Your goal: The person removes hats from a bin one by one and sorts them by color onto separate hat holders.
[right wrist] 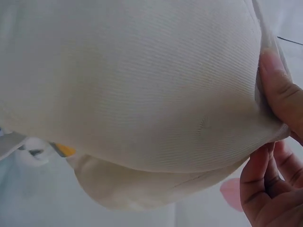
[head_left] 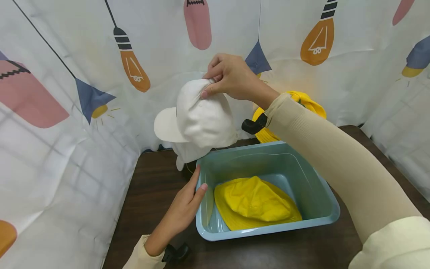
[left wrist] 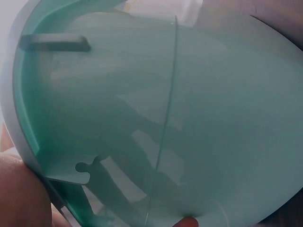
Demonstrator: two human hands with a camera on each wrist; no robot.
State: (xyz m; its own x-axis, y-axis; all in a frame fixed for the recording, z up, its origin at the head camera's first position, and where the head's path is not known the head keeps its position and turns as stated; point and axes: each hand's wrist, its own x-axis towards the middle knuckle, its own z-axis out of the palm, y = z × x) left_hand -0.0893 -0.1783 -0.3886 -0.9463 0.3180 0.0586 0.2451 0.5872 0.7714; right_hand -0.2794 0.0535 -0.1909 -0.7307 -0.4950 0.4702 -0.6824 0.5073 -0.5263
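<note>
My right hand [head_left: 231, 76] pinches the crown of a white baseball cap [head_left: 208, 119] between thumb and fingers and holds it up beyond the tub's back left corner. The cap's brim points left. In the right wrist view its ribbed cloth [right wrist: 156, 85] fills most of the picture. Below it shows part of another white hat [head_left: 191, 152], mostly hidden. My left hand [head_left: 181, 205] grips the left rim of a blue-green plastic tub [head_left: 268, 232], whose wall [left wrist: 227, 104] fills the left wrist view. Inside the tub lies a yellow bucket hat [head_left: 256, 201].
Behind the tub stands a yellow hat [head_left: 307, 102], partly covered by my right forearm. The dark wooden table [head_left: 151, 186] runs under everything. A white cloth [head_left: 161, 48] printed with lamps and bulbs hangs round the back and sides.
</note>
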